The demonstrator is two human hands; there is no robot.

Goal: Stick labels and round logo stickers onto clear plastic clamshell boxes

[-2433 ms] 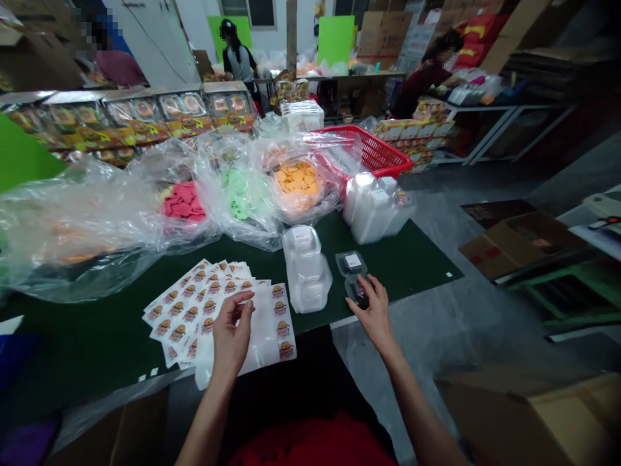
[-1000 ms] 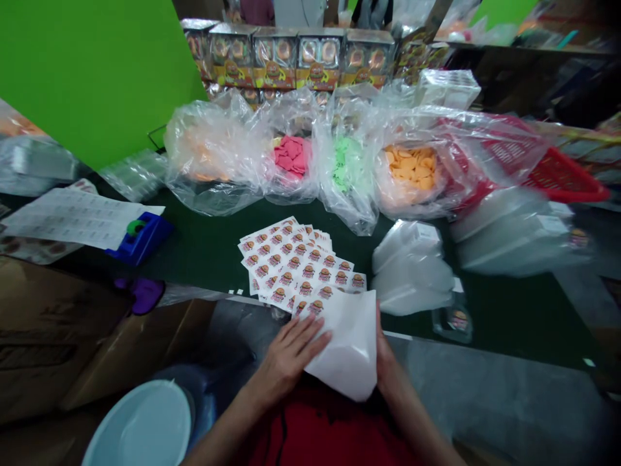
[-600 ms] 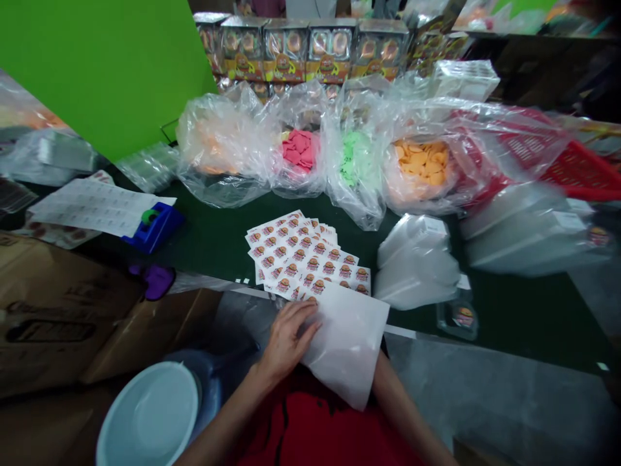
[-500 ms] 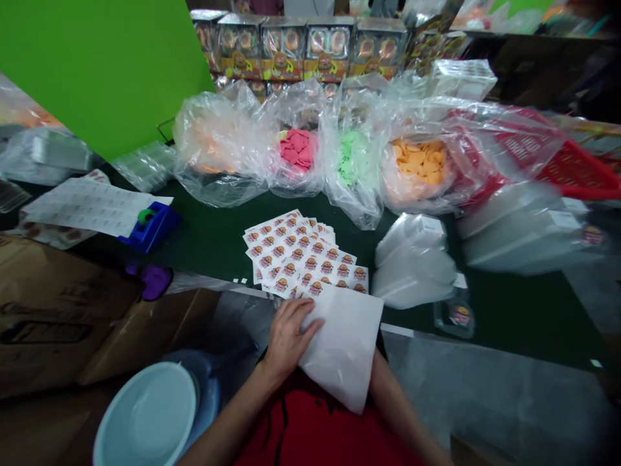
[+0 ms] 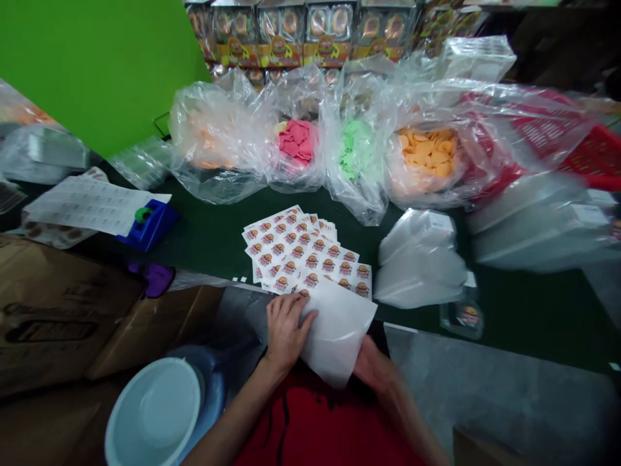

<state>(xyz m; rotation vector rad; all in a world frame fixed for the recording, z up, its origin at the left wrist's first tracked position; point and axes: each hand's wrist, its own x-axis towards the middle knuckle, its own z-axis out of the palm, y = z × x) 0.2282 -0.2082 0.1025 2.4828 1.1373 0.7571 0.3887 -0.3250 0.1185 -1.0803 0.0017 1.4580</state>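
A white sheet, blank side up, slants over the table's near edge, its lower part bent down toward my lap. My left hand holds its left side, fingers curled over the top and thumb on the paper. At its lower right, my right hand reaches behind the sheet; those fingers are hidden and the arm is blurred. Beyond the sheet, several sticker sheets printed with burgers lie fanned on the dark green table.
Clear plastic packs are stacked right of the stickers. Bags hold pink pieces, green pieces and orange pieces. A blue tape dispenser stands left. Basins and a cardboard box are below left.
My right hand has come partly into view at the sheet's lower right edge. The sheet's lower end has risen, and the camera view has tipped slightly downward.
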